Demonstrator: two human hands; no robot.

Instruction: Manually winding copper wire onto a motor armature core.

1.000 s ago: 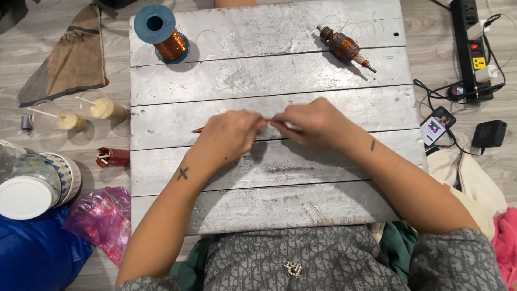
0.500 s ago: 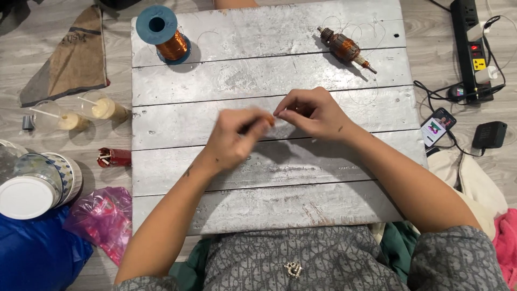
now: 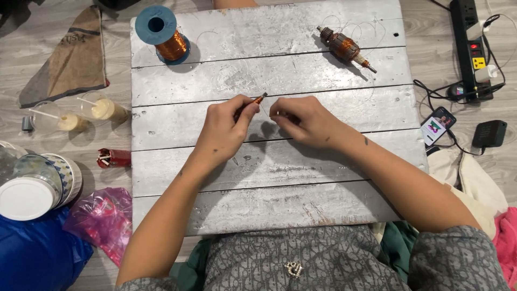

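My left hand [image 3: 223, 126] grips a small orange-handled tool [image 3: 257, 101] whose tip points up and to the right, over the middle of a grey wooden board [image 3: 269, 70]. My right hand [image 3: 301, 119] is just right of it, fingers pinched together, seemingly on a thin wire too fine to make out. A spool of copper wire with blue flanges [image 3: 164, 35] stands at the board's far left corner. A copper-wound motor armature [image 3: 344, 48] lies at the far right of the board, with thin wire loops trailing from it.
Left of the board on the floor: a brown cloth [image 3: 70, 56], two plastic cups with sticks [image 3: 81, 114], a red lighter-like item [image 3: 114, 158], stacked bowls with a white lid [image 3: 32, 186], a pink bag [image 3: 105, 218]. Right: power strip [image 3: 471, 46], phone [image 3: 439, 125], black adapter [image 3: 489, 133].
Both hands have drawn apart and shifted up the board. The left hand has turned so the orange tool's tip now shows, pointing up to the right.
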